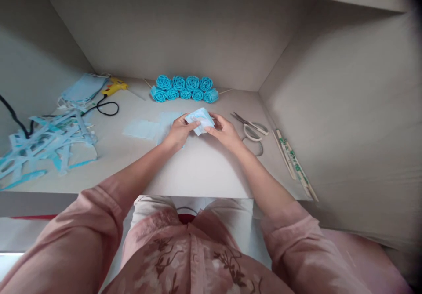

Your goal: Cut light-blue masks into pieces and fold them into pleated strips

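Between my two hands is a folded stack of pale blue and white fabric point(200, 119), roughly square, held up over the table. My left hand point(180, 130) grips its left side, thumb across the front. On the right side, my right hand point(224, 131) holds it with the thumb at the lower corner and the fingers behind. Flat light blue fabric pieces point(145, 129) lie beside my left hand. Two pairs of scissors point(252, 129) with pale handles rest just right of my right hand.
Blue rolled flowers point(184, 88) stand in two rows at the back. At left are a yellow glue gun point(114, 87) with a black cord, a pile of blue face masks point(84, 88) and a heap of cut strips point(52, 142). Wrapped chopsticks point(293, 162) lie along the right wall.
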Motion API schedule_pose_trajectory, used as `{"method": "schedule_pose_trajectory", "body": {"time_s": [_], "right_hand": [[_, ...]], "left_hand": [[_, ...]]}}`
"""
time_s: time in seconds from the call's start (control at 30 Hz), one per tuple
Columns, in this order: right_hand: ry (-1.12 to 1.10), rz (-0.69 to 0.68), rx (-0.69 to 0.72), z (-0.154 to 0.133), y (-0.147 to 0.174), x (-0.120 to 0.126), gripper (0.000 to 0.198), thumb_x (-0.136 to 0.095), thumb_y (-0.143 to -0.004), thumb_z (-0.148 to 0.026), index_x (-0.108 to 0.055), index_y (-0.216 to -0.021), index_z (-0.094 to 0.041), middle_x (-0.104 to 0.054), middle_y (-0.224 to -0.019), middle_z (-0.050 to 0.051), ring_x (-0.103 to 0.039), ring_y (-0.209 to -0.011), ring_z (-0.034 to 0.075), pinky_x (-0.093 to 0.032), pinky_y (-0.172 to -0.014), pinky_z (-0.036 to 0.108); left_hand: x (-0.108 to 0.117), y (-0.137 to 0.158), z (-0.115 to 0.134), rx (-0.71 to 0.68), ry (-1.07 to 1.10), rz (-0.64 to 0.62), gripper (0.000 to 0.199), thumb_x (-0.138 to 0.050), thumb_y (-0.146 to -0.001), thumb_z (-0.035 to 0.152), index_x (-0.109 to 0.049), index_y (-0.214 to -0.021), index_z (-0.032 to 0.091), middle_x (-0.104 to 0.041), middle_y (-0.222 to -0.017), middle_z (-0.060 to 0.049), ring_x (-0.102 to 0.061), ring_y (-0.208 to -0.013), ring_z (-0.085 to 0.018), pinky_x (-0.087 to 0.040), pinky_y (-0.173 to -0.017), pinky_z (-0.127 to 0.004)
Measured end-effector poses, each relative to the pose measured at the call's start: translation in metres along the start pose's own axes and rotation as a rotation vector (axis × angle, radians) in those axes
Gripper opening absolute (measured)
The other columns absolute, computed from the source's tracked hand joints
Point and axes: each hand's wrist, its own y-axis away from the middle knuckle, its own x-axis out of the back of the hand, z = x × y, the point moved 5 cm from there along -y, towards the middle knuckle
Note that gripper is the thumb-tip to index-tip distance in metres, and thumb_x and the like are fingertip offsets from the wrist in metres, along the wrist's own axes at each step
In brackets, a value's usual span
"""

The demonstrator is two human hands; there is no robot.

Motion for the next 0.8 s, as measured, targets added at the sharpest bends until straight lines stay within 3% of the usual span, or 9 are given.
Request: {"method": "schedule_pose_trajectory", "body": {"time_s": [0.1, 0.17, 0.3, 0.4, 0.5, 0.6, 0.7, 0.8], "right_hand": [[-0.049, 0.028, -0.047, 0.003, 0.000, 0.001, 0.037, -0.069, -0.075, -0.053, -0.064, -0.090, -0.020, -0.069, -0.087, 0.002, -0.064, -0.082, 0.019, -0.051, -0.078, 0.033], [-0.102, 0.076, -0.049, 0.000, 0.000, 0.002, 0.031, -0.068, -0.075, -0.049, -0.060, -0.083, -0.021, -0.066, -0.079, 0.000, -0.061, -0.075, 0.016, -0.050, -0.073, 0.030], [-0.169, 0.134, -0.009, -0.010, 0.002, 0.007, 0.026, -0.064, -0.078, -0.043, -0.058, -0.089, -0.021, -0.066, -0.083, 0.000, -0.061, -0.075, 0.015, -0.048, -0.069, 0.027], [0.005, 0.166, 0.055, -0.022, 0.004, 0.016, 0.023, -0.060, -0.082, -0.040, -0.060, -0.096, -0.021, -0.069, -0.090, 0.003, -0.063, -0.080, 0.017, -0.049, -0.071, 0.029], [0.360, 0.200, 0.172, -0.039, 0.009, 0.026, 0.020, -0.058, -0.086, -0.034, -0.064, -0.101, -0.022, -0.072, -0.098, 0.004, -0.065, -0.089, 0.020, -0.049, -0.081, 0.033], [0.628, 0.107, 0.276, -0.049, 0.012, 0.022, 0.024, -0.055, -0.090, -0.030, -0.067, -0.109, -0.023, -0.072, -0.108, 0.006, -0.065, -0.101, 0.024, -0.047, -0.091, 0.037], [0.721, -0.031, 0.295, -0.044, 0.012, 0.012, 0.033, -0.056, -0.089, -0.028, -0.064, -0.121, -0.022, -0.070, -0.119, 0.007, -0.063, -0.111, 0.025, -0.047, -0.097, 0.040], [0.732, -0.061, 0.271, -0.037, 0.010, 0.009, 0.045, -0.060, -0.086, -0.027, -0.058, -0.131, -0.022, -0.067, -0.126, 0.007, -0.062, -0.115, 0.026, -0.047, -0.099, 0.042]], "left_hand": [[-0.002, 0.000, -0.004, 0.086, 0.040, -0.047, 0.039, -0.083, -0.059, 0.027, -0.061, -0.089, 0.014, -0.067, -0.081, -0.001, -0.062, -0.073, -0.013, -0.049, -0.074, -0.029], [-0.003, 0.001, -0.007, 0.119, 0.024, -0.083, 0.043, -0.083, -0.059, 0.028, -0.062, -0.093, 0.014, -0.068, -0.086, -0.003, -0.063, -0.078, -0.015, -0.050, -0.080, -0.032], [-0.005, 0.001, -0.009, 0.078, -0.184, -0.138, 0.049, -0.084, -0.059, 0.031, -0.064, -0.100, 0.012, -0.070, -0.098, -0.008, -0.065, -0.091, -0.020, -0.049, -0.089, -0.036], [-0.006, 0.001, -0.001, -0.006, -0.329, -0.174, 0.057, -0.082, -0.063, 0.037, -0.062, -0.110, 0.013, -0.068, -0.111, -0.011, -0.063, -0.104, -0.024, -0.046, -0.095, -0.038], [-0.008, 0.004, 0.012, -0.082, -0.246, -0.173, 0.062, -0.062, -0.083, 0.051, -0.050, -0.133, 0.017, -0.060, -0.130, -0.014, -0.055, -0.124, -0.025, -0.039, -0.107, -0.040], [-0.012, 0.007, 0.015, -0.014, -0.118, -0.183, 0.060, -0.035, -0.096, 0.054, -0.034, -0.147, 0.022, -0.051, -0.144, -0.013, -0.044, -0.137, -0.024, -0.029, -0.115, -0.044], [-0.021, 0.010, 0.010, 0.060, -0.061, -0.221, 0.061, -0.020, -0.099, 0.055, -0.021, -0.153, 0.028, -0.040, -0.154, -0.008, -0.032, -0.146, -0.023, -0.021, -0.119, -0.046], [-0.030, 0.014, 0.005, 0.094, -0.059, -0.239, 0.064, -0.010, -0.097, 0.059, -0.011, -0.155, 0.032, -0.030, -0.159, -0.005, -0.022, -0.150, -0.021, -0.017, -0.121, -0.044]]}}
